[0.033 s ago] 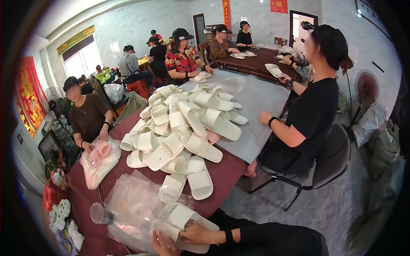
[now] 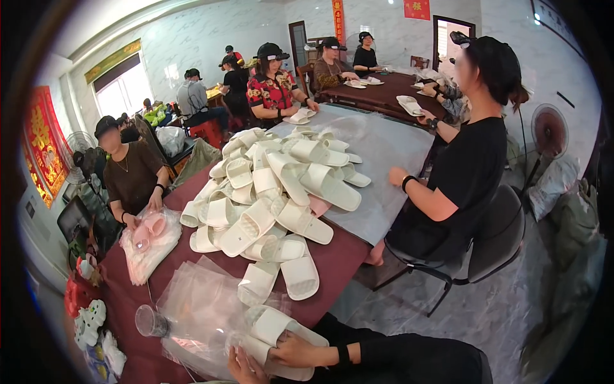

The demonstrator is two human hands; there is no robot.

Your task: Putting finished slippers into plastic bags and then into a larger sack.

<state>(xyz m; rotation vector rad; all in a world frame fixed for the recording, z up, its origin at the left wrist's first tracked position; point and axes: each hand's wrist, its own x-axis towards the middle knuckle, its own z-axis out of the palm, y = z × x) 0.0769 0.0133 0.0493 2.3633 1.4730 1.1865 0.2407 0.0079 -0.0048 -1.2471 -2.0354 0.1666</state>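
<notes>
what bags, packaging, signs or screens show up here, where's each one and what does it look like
Pile of clear plastic bags: near end of the maroon table, flat and glossy, under the person's hands.
Clear bag holding pink slippers: table's left edge, in a co-worker's hands.
Red wall hanging with gold figures: left wall, tall rectangle.
Red vertical banner: back wall by the doorway.
Small red square sign: back wall, top.
Green and gold board: above the window.

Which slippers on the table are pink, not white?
The pink pair at the table's left edge, under the seated person's hands on a clear bag; the big pile is white.
</notes>
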